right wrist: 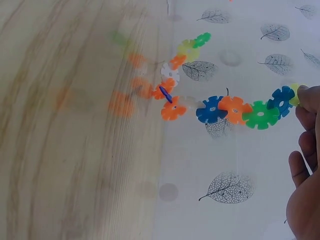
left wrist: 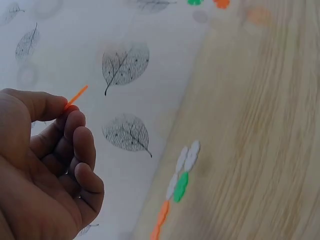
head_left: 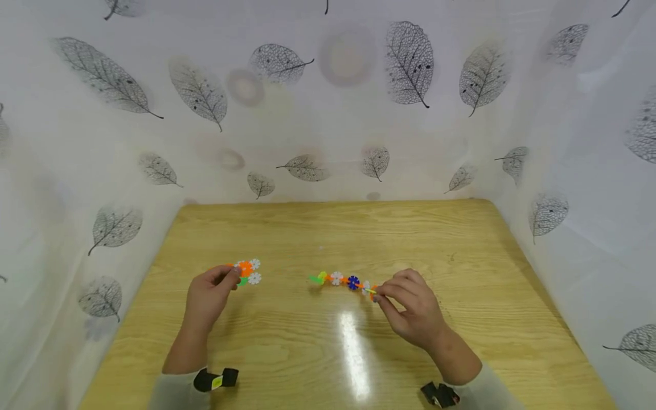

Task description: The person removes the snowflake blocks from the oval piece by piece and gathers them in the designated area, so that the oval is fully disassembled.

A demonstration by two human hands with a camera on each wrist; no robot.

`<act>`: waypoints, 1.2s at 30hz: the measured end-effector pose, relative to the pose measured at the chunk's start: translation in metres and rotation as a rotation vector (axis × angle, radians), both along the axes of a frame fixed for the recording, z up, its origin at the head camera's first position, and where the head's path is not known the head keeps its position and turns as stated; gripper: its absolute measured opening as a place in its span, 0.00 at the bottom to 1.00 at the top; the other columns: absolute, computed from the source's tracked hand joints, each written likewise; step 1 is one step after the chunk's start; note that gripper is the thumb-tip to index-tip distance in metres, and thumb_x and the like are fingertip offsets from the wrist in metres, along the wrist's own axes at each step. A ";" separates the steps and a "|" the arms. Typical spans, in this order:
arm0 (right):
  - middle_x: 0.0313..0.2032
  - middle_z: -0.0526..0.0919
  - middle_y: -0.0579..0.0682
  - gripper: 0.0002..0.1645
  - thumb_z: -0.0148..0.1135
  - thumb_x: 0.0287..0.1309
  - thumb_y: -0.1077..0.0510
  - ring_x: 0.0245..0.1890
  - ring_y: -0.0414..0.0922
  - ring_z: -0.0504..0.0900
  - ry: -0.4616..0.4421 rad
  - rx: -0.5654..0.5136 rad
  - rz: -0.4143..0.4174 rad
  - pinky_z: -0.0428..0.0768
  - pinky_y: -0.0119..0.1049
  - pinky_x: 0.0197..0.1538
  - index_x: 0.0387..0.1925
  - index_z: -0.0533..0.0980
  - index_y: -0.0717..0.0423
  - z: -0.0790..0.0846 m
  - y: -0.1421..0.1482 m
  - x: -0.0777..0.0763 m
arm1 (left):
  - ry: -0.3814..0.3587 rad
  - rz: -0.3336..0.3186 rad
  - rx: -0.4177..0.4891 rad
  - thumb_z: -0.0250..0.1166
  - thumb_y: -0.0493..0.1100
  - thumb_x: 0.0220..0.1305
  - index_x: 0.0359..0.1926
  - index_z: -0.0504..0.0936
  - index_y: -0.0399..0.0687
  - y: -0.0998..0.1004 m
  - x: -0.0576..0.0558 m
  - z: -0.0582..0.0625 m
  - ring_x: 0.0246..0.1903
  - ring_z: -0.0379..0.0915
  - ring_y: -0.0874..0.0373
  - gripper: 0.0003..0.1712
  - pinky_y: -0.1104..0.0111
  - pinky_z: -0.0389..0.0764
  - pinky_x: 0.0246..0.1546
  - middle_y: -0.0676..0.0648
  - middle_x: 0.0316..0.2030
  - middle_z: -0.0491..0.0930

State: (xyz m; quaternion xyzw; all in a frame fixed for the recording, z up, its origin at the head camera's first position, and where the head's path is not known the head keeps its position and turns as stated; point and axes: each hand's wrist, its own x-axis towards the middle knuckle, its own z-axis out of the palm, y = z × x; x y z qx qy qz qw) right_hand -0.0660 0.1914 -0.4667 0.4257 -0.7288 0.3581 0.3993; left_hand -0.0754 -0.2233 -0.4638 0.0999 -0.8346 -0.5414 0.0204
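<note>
My left hand (head_left: 212,293) pinches an orange snowflake disc (head_left: 246,269) between thumb and forefinger. The left wrist view shows that orange disc (left wrist: 78,96) edge-on. Loose white discs (head_left: 254,278) and a green disc (head_left: 242,281) lie on the table behind and beside the left fingertips. My right hand (head_left: 410,304) pinches the yellow end disc (right wrist: 295,95) of a chain of interlocked snowflake discs (right wrist: 235,109). Blue, green, orange and white discs make up the chain, with a green disc (right wrist: 202,40) at its far end. In the head view the chain extends leftward from the right fingertips, apart from the left hand.
The light wooden table (head_left: 307,228) has a bright glare streak near its front. Pale curtains (head_left: 348,114) with leaf prints surround its back and sides. Orange discs (left wrist: 160,220) lie near the table edge in the left wrist view. Black straps (head_left: 215,380) circle both wrists.
</note>
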 end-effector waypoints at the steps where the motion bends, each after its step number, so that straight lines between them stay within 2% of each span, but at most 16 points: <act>1: 0.30 0.88 0.51 0.09 0.69 0.67 0.59 0.30 0.49 0.80 -0.001 -0.001 0.001 0.75 0.41 0.40 0.32 0.86 0.61 0.000 0.000 0.000 | -0.009 0.010 -0.002 0.66 0.56 0.73 0.49 0.86 0.37 -0.004 0.001 -0.001 0.39 0.81 0.53 0.24 0.65 0.81 0.42 0.44 0.39 0.87; 7: 0.30 0.88 0.51 0.09 0.69 0.67 0.59 0.30 0.49 0.80 -0.004 -0.001 -0.006 0.75 0.41 0.40 0.32 0.86 0.61 0.001 0.000 0.000 | -0.025 0.041 -0.018 0.67 0.58 0.72 0.50 0.87 0.37 -0.020 0.000 -0.009 0.41 0.80 0.49 0.27 0.67 0.78 0.32 0.40 0.42 0.86; 12: 0.30 0.88 0.51 0.09 0.70 0.67 0.59 0.31 0.49 0.80 -0.004 0.000 -0.003 0.75 0.41 0.40 0.32 0.86 0.61 0.001 -0.001 0.000 | -0.039 0.052 -0.047 0.67 0.57 0.72 0.49 0.87 0.35 -0.029 -0.002 -0.016 0.40 0.80 0.47 0.27 0.67 0.80 0.34 0.39 0.42 0.85; 18: 0.30 0.88 0.51 0.09 0.70 0.66 0.58 0.30 0.49 0.79 -0.002 -0.002 -0.001 0.75 0.41 0.40 0.31 0.86 0.60 0.002 -0.001 0.001 | -0.113 0.059 -0.122 0.64 0.59 0.73 0.53 0.86 0.34 -0.040 -0.005 -0.024 0.42 0.80 0.49 0.30 0.68 0.80 0.35 0.40 0.44 0.86; 22: 0.30 0.88 0.51 0.10 0.70 0.67 0.58 0.30 0.49 0.79 -0.004 0.001 0.000 0.75 0.41 0.40 0.31 0.86 0.60 0.003 -0.002 0.001 | -0.164 0.069 -0.194 0.63 0.61 0.73 0.55 0.85 0.33 -0.047 -0.007 -0.031 0.46 0.79 0.45 0.33 0.62 0.80 0.41 0.37 0.46 0.86; 26: 0.30 0.88 0.52 0.11 0.69 0.67 0.58 0.30 0.49 0.80 0.003 0.000 0.002 0.75 0.41 0.39 0.31 0.86 0.61 0.003 -0.002 0.000 | -0.202 0.059 -0.201 0.61 0.60 0.75 0.56 0.84 0.31 -0.052 -0.010 -0.037 0.56 0.76 0.37 0.33 0.49 0.77 0.54 0.32 0.55 0.82; 29: 0.30 0.88 0.52 0.11 0.69 0.67 0.58 0.30 0.50 0.80 0.008 -0.002 0.005 0.75 0.41 0.39 0.31 0.86 0.62 0.004 -0.003 0.000 | -0.220 0.035 -0.200 0.59 0.58 0.76 0.57 0.83 0.30 -0.055 -0.012 -0.041 0.60 0.73 0.33 0.32 0.43 0.73 0.60 0.29 0.59 0.79; 36: 0.30 0.88 0.51 0.10 0.69 0.67 0.58 0.31 0.49 0.79 -0.002 0.002 0.003 0.75 0.41 0.40 0.32 0.86 0.61 0.004 -0.005 0.000 | -0.239 0.019 -0.305 0.59 0.56 0.76 0.57 0.82 0.27 -0.060 -0.016 -0.044 0.57 0.75 0.31 0.32 0.42 0.75 0.57 0.28 0.56 0.81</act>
